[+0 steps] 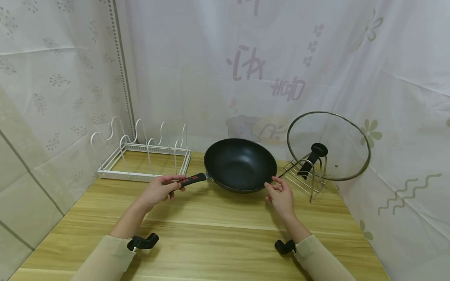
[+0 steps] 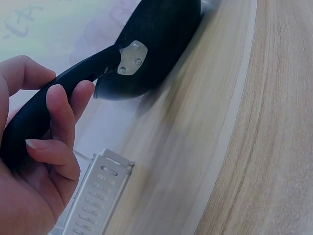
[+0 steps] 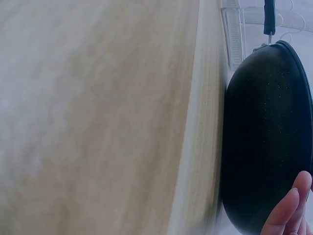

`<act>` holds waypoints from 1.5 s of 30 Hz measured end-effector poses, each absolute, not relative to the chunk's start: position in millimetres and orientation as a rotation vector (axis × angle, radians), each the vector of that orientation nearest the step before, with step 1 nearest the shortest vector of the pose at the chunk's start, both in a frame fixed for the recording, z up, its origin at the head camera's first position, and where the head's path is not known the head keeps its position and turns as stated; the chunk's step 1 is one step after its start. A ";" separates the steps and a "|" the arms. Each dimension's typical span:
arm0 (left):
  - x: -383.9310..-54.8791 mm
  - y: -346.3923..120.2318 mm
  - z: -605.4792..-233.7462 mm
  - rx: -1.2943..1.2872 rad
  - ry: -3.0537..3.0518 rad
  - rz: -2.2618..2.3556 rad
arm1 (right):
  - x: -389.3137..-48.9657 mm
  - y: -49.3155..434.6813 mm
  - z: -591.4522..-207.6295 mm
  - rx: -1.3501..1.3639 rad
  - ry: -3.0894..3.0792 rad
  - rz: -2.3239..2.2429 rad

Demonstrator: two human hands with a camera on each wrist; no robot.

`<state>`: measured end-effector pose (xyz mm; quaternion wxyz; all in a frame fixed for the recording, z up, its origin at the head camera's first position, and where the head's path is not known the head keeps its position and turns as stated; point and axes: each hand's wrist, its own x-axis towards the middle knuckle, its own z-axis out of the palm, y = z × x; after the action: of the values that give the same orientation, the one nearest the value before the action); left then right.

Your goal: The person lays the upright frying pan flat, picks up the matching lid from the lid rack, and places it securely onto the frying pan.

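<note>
A black wok (image 1: 240, 164) faces up at the table's middle, its long handle (image 1: 193, 179) pointing left. My left hand (image 1: 159, 191) grips that handle, thumb on top and fingers curled beneath; the left wrist view shows the riveted metal bracket (image 2: 132, 58) where handle meets pan. At the wok's right front rim, my right hand (image 1: 282, 197) holds the edge between thumb and bent fingers. From the right wrist view, its fingertips (image 3: 286, 208) lie against the dark outer wall, and the wok's underside is close over the tabletop.
A white wire rack (image 1: 128, 176) with curved dividers stands at the back left. To the right, a small metal rack (image 1: 311, 191) holds a glass lid (image 1: 342, 144) with a black knob, tilted upright. Printed curtains (image 1: 197, 78) enclose the wooden table (image 1: 211, 238).
</note>
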<state>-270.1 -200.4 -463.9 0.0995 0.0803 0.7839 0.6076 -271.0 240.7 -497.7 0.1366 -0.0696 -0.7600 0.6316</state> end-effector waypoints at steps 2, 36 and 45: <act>-270.6 -200.4 -464.2 0.238 2.316 1.796 | -271.6 240.8 -497.9 -0.202 -2.202 1.828; -271.6 -201.5 -466.0 0.241 2.314 1.796 | -272.8 261.6 -468.4 0.066 -2.198 1.805; -271.7 -201.8 -464.9 0.248 2.310 1.791 | -271.3 274.4 -441.3 0.107 -2.167 1.713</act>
<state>-271.7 -201.8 -464.9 0.1041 0.0840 0.7832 0.6073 -271.3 274.4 -441.3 0.1876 0.0382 -0.7699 0.6087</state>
